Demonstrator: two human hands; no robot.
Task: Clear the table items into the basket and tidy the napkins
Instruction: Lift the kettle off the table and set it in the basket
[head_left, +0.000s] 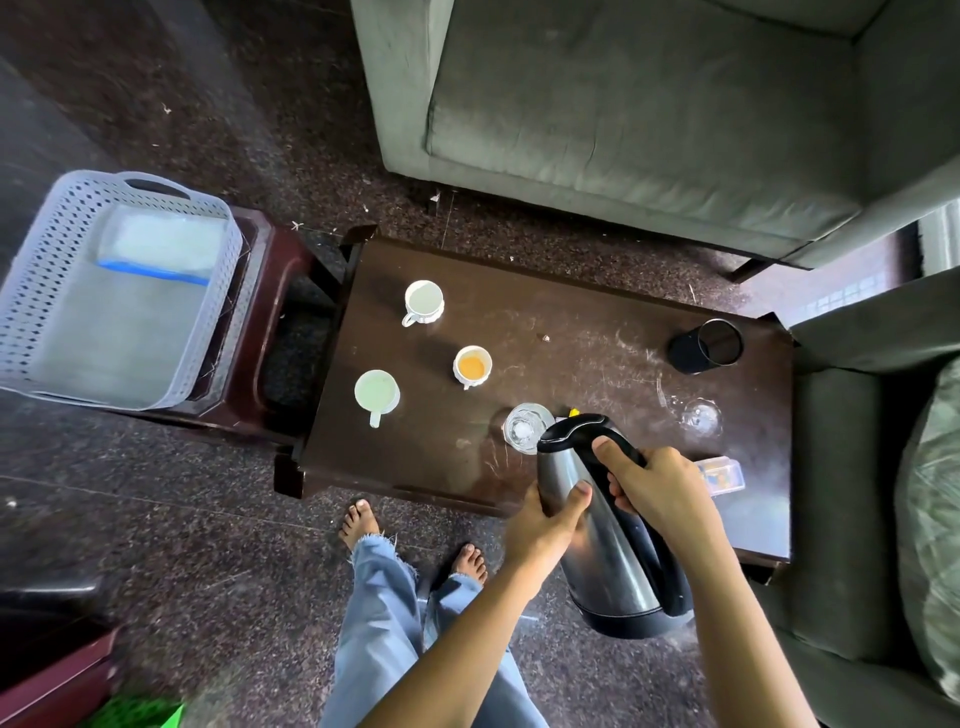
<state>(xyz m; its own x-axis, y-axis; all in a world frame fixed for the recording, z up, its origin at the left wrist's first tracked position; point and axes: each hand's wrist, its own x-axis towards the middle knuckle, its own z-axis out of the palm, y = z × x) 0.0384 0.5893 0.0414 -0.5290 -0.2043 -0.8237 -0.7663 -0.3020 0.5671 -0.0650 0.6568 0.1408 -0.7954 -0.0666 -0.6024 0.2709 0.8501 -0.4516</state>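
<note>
A steel kettle (613, 551) with a black handle hangs above the near edge of the dark table (571, 322). My right hand (660, 488) grips the handle and my left hand (545, 525) holds the steel body from the left. On the table stand three white cups: one far left (424, 302), one with orange liquid (472, 367), one nearer (376, 392). A clear glass (524, 428) stands just beyond the kettle's lid. The grey perforated basket (31, 322) sits on a stool at the left, a white and blue pack (156, 249) inside it.
A black mesh cup (706, 345), an overturned clear glass (701, 415) and a small clear box (724, 475) lie on the table's right side. Grey sofas (623, 114) stand behind and to the right. My bare feet (358, 522) are on the speckled floor before the table.
</note>
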